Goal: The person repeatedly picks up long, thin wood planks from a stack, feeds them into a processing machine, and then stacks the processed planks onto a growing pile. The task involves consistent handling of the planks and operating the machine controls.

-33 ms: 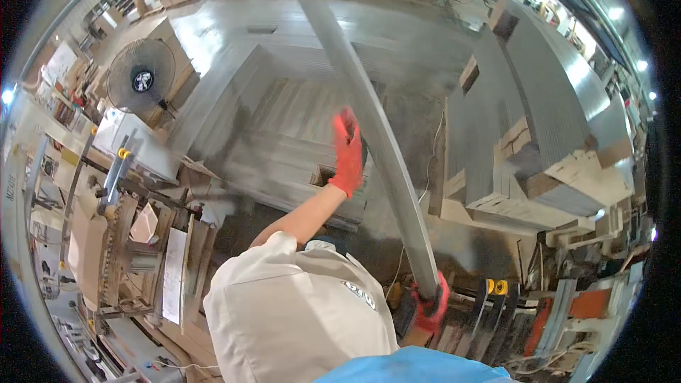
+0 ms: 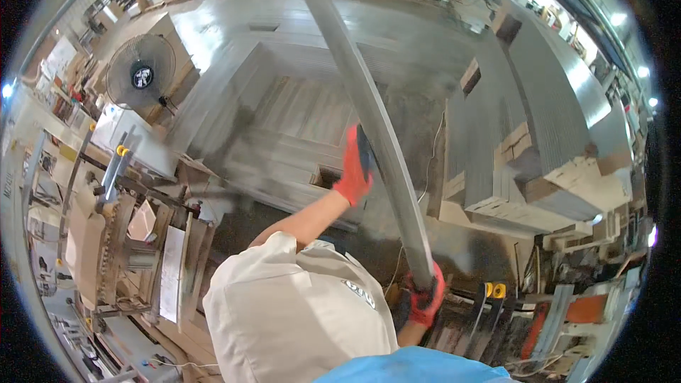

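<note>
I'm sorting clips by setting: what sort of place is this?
Likely a workshop or factory, perhaps for woodwork: stacked boards at right, machinery at left, and a long grey strip in the right hand.

Left glove (image 2: 355, 164) and right glove (image 2: 431, 299) red and black; long board (image 2: 377, 124) grey; shirt (image 2: 305, 315) beige; lower-edge cloth (image 2: 415, 369) blue.

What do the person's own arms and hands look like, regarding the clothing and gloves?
Both the left hand and the right hand wear red gloves with dark palm areas. A beige top with a small emblem leaves the left forearm bare. Blue fabric shows near the right arm; its sleeve is unclear.
</note>
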Motion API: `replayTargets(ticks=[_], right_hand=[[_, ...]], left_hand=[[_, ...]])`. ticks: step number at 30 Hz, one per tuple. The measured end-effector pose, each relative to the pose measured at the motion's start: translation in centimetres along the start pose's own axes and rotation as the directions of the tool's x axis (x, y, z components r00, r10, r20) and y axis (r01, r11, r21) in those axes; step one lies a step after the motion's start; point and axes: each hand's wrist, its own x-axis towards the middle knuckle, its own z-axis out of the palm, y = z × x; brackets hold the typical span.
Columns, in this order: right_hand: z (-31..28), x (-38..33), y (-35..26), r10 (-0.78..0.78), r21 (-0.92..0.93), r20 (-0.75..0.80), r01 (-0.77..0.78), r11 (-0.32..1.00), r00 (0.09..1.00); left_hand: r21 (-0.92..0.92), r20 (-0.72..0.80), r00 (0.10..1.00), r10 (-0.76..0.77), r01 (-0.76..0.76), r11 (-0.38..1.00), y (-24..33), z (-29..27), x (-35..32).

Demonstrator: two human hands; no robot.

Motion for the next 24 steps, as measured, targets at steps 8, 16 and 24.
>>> replayTargets(ticks=[8,16,24], right_hand=[[21.3,10.2,7.6,0.083,-0.585,0.7,0.505,0.635,0.709],[21.3,14.1,14.2,0.403,-0.812,0.44,0.164,0.561,0.802],[18.9,15.7,19.4,0.388,-0.859,0.404,0.198,0.472,0.828]], left_hand=[[0.546,-0.391,0.921,0.002,0.23,0.805,3.5,-8.8,0.8],[0.833,-0.545,0.823,0.158,0.51,0.215,11.9,-30.6,5.0],[0.777,-0.585,0.781,0.22,0.617,-0.126,18.3,-42.5,8.8]])
